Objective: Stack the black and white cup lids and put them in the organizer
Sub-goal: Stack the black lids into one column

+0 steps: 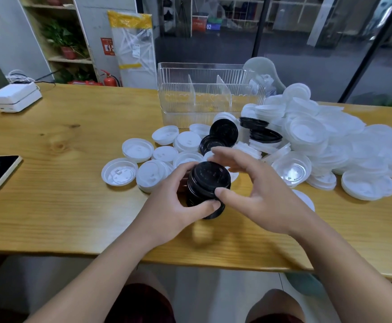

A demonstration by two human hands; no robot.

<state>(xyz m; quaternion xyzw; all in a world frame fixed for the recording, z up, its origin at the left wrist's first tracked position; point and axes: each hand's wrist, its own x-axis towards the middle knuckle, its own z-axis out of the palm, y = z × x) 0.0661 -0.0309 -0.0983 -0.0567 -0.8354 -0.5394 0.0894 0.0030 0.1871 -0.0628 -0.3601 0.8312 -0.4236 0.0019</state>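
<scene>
Above the table (74,206), a glossy black lid stack (207,185) leans tilted in the left hand (178,210).

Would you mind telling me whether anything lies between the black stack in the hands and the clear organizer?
Yes: loose white lids and black lids lie on the table between the black stack and the organizer.

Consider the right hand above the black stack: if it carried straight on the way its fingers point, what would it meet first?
Probably the white lids lying left of the black lid stack; the right hand points leftward over that stack, though depth is unclear.
</scene>
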